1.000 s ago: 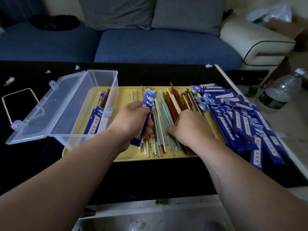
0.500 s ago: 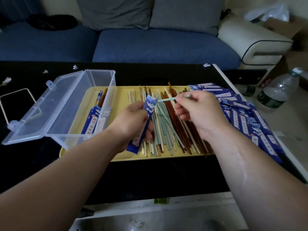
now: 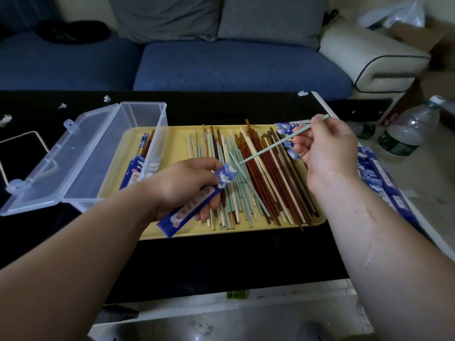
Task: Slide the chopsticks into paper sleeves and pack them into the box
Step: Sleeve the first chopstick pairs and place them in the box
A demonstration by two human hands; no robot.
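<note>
Left hand: fingers and thumb curled round a blue printed paper sleeve, gripping it near its upper half. The sleeve is held above the near part of a flat yellow plastic tray. Its long axis runs from the near left up to the far right, with the cloud-patterned mouth end pointing far right.

Right hand: raised over the far right corner of the tray, thumb and fingers pinching a slim pale green chopstick near its thick end. The chopstick's long axis slopes from far right down to near left. The thin tip points at the sleeve mouth and lies just beside it. Whether tip and paper touch cannot be told.

A pile of loose chopsticks in green, cream and brown lies on the tray, mostly lengthwise, near to far.

A clear rectangular plastic box stands on the tray's left end with its hinged lid open and lying to the left. Sleeved chopsticks lie inside, along the box's length.

A stack of blue paper sleeves lies right of the tray, partly hidden by the right forearm.

The tray rests on a black tabletop.
</note>
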